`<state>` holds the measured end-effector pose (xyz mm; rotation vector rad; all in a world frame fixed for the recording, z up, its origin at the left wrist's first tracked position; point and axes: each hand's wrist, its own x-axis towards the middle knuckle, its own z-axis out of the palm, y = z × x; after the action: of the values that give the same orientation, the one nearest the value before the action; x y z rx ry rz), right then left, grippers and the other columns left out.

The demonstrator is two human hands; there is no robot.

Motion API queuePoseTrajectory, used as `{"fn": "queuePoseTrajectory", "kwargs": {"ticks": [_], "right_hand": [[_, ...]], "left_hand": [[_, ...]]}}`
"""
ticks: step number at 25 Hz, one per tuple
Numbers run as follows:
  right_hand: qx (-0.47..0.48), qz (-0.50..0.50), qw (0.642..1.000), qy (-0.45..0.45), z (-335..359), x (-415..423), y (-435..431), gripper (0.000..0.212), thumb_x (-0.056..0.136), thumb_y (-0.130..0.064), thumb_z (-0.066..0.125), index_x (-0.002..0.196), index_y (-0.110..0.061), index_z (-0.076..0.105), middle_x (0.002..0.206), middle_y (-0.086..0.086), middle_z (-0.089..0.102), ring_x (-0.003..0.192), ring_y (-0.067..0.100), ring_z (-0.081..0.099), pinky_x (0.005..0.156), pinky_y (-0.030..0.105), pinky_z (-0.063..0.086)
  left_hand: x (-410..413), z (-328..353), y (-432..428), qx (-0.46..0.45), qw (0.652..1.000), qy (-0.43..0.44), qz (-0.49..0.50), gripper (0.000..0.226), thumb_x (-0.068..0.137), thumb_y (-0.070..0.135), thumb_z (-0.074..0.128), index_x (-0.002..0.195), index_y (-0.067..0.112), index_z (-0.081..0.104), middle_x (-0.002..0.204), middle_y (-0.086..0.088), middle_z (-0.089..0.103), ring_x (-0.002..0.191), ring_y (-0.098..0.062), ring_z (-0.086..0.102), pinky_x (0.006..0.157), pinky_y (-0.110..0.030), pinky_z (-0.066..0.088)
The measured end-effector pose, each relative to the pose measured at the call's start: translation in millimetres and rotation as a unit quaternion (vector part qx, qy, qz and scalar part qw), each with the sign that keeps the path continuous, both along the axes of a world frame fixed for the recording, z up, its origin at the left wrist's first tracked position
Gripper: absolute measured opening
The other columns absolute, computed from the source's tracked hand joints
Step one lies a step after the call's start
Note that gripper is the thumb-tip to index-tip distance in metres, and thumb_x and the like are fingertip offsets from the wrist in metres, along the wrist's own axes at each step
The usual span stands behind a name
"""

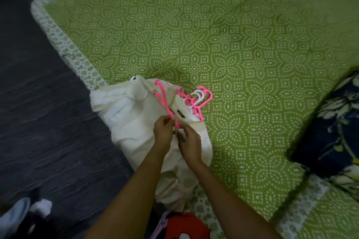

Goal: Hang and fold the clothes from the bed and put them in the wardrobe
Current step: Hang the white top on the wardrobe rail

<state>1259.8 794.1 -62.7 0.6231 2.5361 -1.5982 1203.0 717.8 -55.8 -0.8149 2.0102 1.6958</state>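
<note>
Hanger (162, 101) pinched, seemingly, by left hand (163, 132) and right hand (190, 142), atop garment (128, 122).

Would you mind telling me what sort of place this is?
Most likely a bedroom: a green patterned bed, cream clothes and pink hangers on it, and a dark floral pillow.
</note>
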Motion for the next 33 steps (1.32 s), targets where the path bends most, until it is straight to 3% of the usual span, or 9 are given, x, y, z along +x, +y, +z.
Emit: {"fn": "queuePoseTrajectory", "kwargs": {"ticks": [4,8,11,14,17,19,25,29,33], "right_hand": [[0.094,0.033,0.995,-0.006,32.4,33.2,-29.9,0.034,0.092,-0.032,0.057,0.119,-0.011,0.056,0.104,0.007,0.068,0.097,0.024,0.062,0.074,0.033,0.045],[0.168,0.107,0.972,0.128,77.3,76.8,-54.1,0.036,0.093,-0.038,0.05,0.087,-0.003,0.059,0.075,0.014,0.064,0.07,0.034,0.062,0.053,0.029,0.035],[0.196,0.182,0.951,0.153,124.5,120.4,-73.5,0.04,0.096,-0.04,0.045,0.093,-0.002,0.056,0.084,0.017,0.065,0.082,0.037,0.061,0.057,0.033,0.032],[0.196,0.263,0.922,0.206,177.1,180.1,-95.7,0.037,0.095,-0.042,0.048,0.094,-0.006,0.057,0.088,0.016,0.066,0.09,0.036,0.06,0.06,0.036,0.033],[0.187,0.321,0.893,0.256,236.4,225.7,-114.5,0.038,0.089,-0.047,0.055,0.086,-0.009,0.06,0.085,0.016,0.067,0.09,0.037,0.06,0.061,0.037,0.035],[0.21,0.349,0.866,0.291,280.4,247.2,-127.0,0.042,0.087,-0.052,0.056,0.08,-0.01,0.058,0.084,0.017,0.065,0.09,0.037,0.06,0.061,0.037,0.036],[0.236,0.409,0.776,0.418,389.0,311.0,-177.9,0.046,0.089,-0.057,0.047,0.068,-0.017,0.041,0.079,0.014,0.065,0.084,0.037,0.059,0.058,0.035,0.031],[0.103,0.552,0.706,0.432,440.7,348.4,-215.6,0.024,0.094,-0.038,0.051,0.092,-0.015,0.06,0.091,0.006,0.067,0.09,0.027,0.061,0.066,0.037,0.042],[-0.053,0.576,0.648,0.495,491.2,398.2,-267.5,0.03,0.094,-0.026,0.054,0.119,-0.011,0.063,0.109,0.005,0.069,0.099,0.015,0.062,0.084,0.03,0.049]], "left_hand": [[34.3,40.1,-31.8,0.041,0.998,0.037,0.032,0.015,0.094,0.009,0.049,0.105,0.002,0.057,0.105,-0.019,0.064,0.099,-0.034,0.062,0.086,-0.049,0.052],[85.3,93.0,-60.6,0.027,0.989,0.129,0.061,0.011,0.094,0.009,0.048,0.088,0.01,0.056,0.08,-0.009,0.06,0.076,-0.025,0.057,0.068,-0.036,0.049],[141.0,133.3,-88.7,0.012,0.974,0.189,0.124,0.013,0.093,0.007,0.051,0.099,-0.003,0.057,0.073,-0.008,0.055,0.072,-0.023,0.052,0.064,-0.03,0.044],[218.0,180.8,-121.2,0.009,0.948,0.248,0.197,0.012,0.093,0.006,0.051,0.101,-0.003,0.054,0.08,-0.009,0.056,0.071,-0.015,0.053,0.066,-0.025,0.044],[285.1,229.5,-151.2,-0.01,0.915,0.311,0.257,0.003,0.091,0.006,0.055,0.088,0.006,0.055,0.072,-0.001,0.055,0.064,-0.005,0.05,0.063,-0.023,0.041],[319.7,265.3,-171.3,-0.027,0.89,0.348,0.293,0.014,0.09,0.01,0.057,0.077,0.014,0.054,0.07,0.001,0.053,0.062,-0.001,0.05,0.065,-0.021,0.041],[409.9,363.0,-233.3,-0.067,0.807,0.43,0.399,0.01,0.09,0.019,0.059,0.091,0.01,0.055,0.087,-0.006,0.057,0.082,-0.017,0.052,0.08,-0.031,0.042],[474.3,423.6,-298.3,-0.107,0.73,0.48,0.476,0.014,0.088,0.027,0.06,0.081,0.016,0.054,0.085,-0.006,0.057,0.082,-0.022,0.053,0.079,-0.037,0.044],[537.4,485.0,-351.4,-0.143,0.687,0.503,0.504,0.026,0.076,0.043,0.06,0.08,0.018,0.055,0.078,-0.001,0.056,0.082,-0.022,0.053,0.077,-0.04,0.045]]}}
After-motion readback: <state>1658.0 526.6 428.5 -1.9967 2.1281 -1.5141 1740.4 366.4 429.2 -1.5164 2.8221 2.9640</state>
